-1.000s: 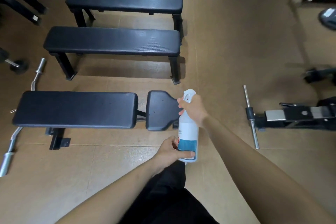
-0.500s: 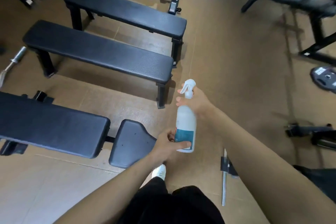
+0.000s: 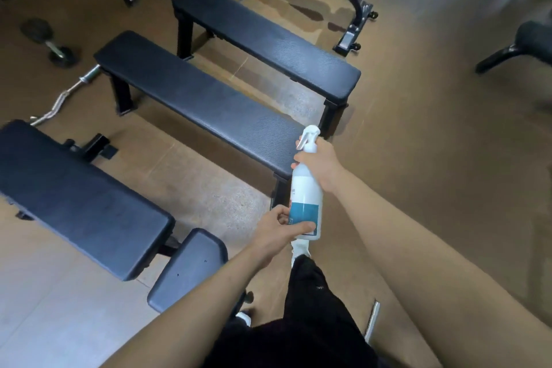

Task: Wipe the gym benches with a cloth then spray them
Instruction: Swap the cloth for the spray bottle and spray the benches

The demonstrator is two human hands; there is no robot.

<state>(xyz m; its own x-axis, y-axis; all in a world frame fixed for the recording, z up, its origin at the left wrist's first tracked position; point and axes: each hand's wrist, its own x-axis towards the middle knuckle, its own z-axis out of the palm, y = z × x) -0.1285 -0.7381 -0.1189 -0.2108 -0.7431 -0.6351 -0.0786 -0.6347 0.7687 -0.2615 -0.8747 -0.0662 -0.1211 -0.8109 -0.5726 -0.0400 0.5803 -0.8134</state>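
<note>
Two hands on the spray bottle (image 3: 306, 188) — right hand (image 3: 321, 163) curled round its neck, left hand (image 3: 280, 225) wrapped round its base — just off the near end of the middle bench (image 3: 203, 98). Risk: mist missing the pad, wetting the floor (image 3: 433, 128).

Three black benches (image 3: 265, 42) (image 3: 197, 98) (image 3: 80, 200), one spray bottle (image 3: 306, 188), two hands (image 3: 279, 227) (image 3: 321, 163), one dumbbell (image 3: 49, 42), one curl bar (image 3: 64, 95)

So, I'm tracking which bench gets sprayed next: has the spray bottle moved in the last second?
Yes. The spray bottle has gone forward, from beside the near bench's seat pad to the end of the middle bench.
</note>
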